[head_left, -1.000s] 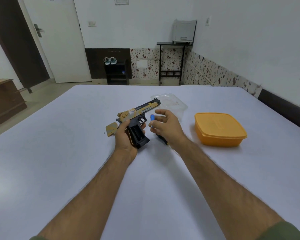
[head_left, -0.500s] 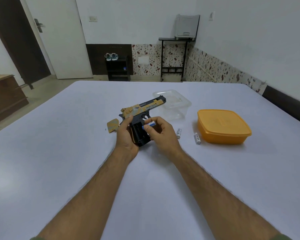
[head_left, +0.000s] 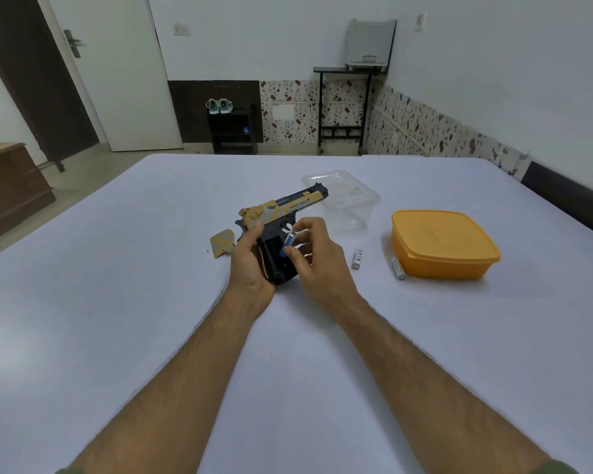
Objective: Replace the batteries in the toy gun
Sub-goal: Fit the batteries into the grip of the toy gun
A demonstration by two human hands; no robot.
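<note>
The black and gold toy gun (head_left: 288, 208) lies on its side just above the white table, barrel pointing up and right. My left hand (head_left: 249, 265) grips its black handle, whose battery slot is uncovered and faces me. My right hand (head_left: 317, 256) pinches a blue battery (head_left: 287, 243) between thumb and fingers, held slanted over the open slot. The gold battery cover (head_left: 222, 242) rests on the table left of the gun. Two white batteries (head_left: 356, 258) (head_left: 398, 268) lie loose on the table to the right.
An orange lidded box (head_left: 442, 242) stands at the right, with one white battery against its front left corner. A clear plastic container (head_left: 343, 196) sits behind the gun. The white table (head_left: 117, 302) spreads wide on all sides.
My right hand has turned the blue battery from lying crosswise to slanting lengthwise over the handle's open slot. My left hand and the gun have stayed nearly still.
</note>
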